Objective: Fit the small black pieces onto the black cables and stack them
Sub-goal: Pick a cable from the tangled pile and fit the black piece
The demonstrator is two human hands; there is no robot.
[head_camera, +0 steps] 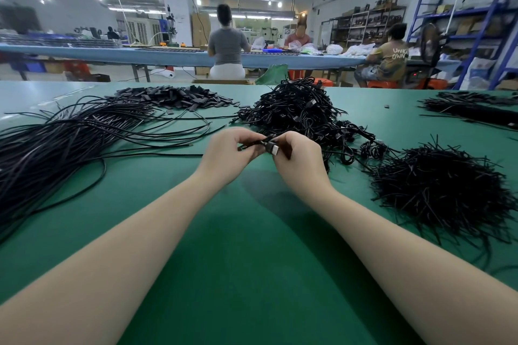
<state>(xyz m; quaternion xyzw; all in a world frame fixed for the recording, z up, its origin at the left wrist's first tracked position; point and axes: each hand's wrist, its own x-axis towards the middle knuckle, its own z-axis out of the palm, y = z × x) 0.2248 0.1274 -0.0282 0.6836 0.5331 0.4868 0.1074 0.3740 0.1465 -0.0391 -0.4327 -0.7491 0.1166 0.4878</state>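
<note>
Both hands are held together over the green tabletop [252,246], just above centre of view. The left hand [228,152] is curled, with a thin black cable [246,146] pinched between thumb and fingers; the cable end projects toward 9 o'clock. The right hand [298,158] is curled round a small piece [273,148] with a pale tip, held against the cable. Whether the piece is already seated cannot be told; the joint is partly hidden by the fingers.

Stock positions, taken from the hands:
- loose straight cables [70,143] fanned out at 9 o'clock
- flat heap of small black pieces [173,96] at 11 o'clock
- tangled cable heap [302,112] at 12 to 1 o'clock, just behind the right hand
- bristly pile of short black strands [440,187] at 3 o'clock
- further bundle [471,108] at 2 o'clock, well apart

Step judged: fitting of piece onto cable, in progress.

Risks noted:
- The piece may be slid on skewed or only partway, since the view of the joint is blocked by the fingers.
- The thin cable end may be bent if pushed off-axis.
- The held cable appears to trail into the tangled heap; neighbouring cables could be dragged along when it is lifted away.
- A dropped piece would be hard to find among the black heaps.
</note>
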